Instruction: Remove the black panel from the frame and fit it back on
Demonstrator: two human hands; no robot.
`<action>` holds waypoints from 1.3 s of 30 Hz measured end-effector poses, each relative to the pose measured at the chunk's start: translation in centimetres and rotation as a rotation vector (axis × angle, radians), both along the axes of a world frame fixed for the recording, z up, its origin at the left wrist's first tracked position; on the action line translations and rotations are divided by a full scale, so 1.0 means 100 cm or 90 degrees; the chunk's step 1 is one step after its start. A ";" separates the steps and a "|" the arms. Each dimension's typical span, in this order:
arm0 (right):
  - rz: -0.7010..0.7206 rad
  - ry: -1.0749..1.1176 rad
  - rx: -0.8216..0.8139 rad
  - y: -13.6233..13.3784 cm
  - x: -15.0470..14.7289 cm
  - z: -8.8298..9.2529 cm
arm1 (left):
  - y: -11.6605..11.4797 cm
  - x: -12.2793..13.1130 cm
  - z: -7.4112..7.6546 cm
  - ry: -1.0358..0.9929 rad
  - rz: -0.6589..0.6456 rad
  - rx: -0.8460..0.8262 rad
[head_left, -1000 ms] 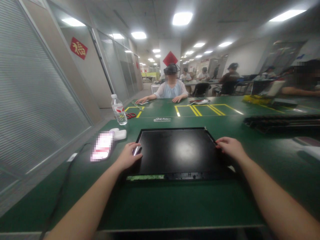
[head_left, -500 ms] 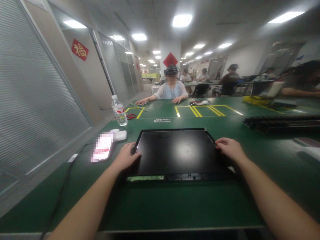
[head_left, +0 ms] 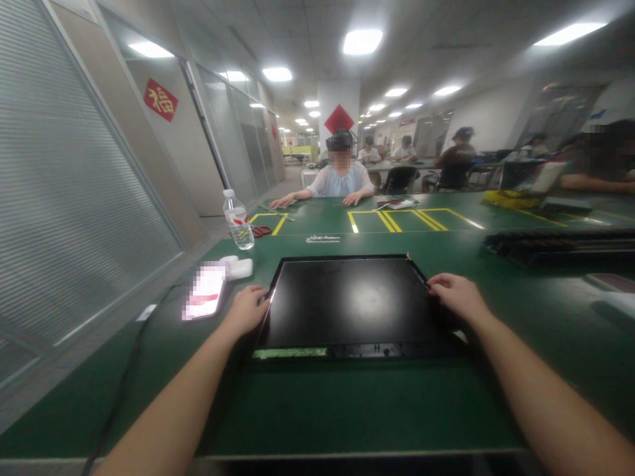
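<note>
A flat black display panel point(head_left: 347, 301) lies on the green table point(head_left: 347, 403) in front of me, with a green circuit strip point(head_left: 289, 354) along its near edge. My left hand point(head_left: 245, 309) rests against the panel's left edge, fingers curled over it. At the right edge my right hand point(head_left: 457, 296) grips the panel near its far corner.
A lit phone point(head_left: 203, 292) and a white object point(head_left: 239, 267) lie left of the panel, with a water bottle point(head_left: 237, 220) and red scissors point(head_left: 260, 231) beyond. A black cable point(head_left: 122, 390) runs along the left. Dark trays point(head_left: 560, 243) sit at the right. A person point(head_left: 340, 177) sits opposite.
My left hand has slid from the panel's top surface outward to its left edge. The right hand has stayed in place.
</note>
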State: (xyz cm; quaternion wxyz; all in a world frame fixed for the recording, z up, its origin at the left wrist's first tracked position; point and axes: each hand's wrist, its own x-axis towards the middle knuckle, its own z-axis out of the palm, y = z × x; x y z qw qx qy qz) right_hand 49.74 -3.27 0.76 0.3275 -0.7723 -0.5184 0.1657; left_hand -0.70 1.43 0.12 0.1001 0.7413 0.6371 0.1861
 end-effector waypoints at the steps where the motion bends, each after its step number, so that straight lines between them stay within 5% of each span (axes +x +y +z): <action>1: 0.001 -0.002 -0.004 0.000 0.000 0.001 | 0.000 0.001 0.000 -0.006 -0.004 0.000; 9: -0.006 -0.010 0.002 -0.001 -0.001 0.001 | -0.005 0.007 0.006 -0.195 0.036 0.004; 17: -0.005 -0.002 -0.002 -0.001 0.001 -0.001 | -0.018 0.019 0.026 -0.590 0.255 -0.121; 21: -0.005 0.006 0.006 0.000 0.002 -0.003 | -0.022 0.027 0.033 -0.734 0.289 -0.188; 39: -0.012 0.012 -0.002 -0.001 0.000 0.001 | -0.011 0.027 0.022 -0.804 0.227 -0.256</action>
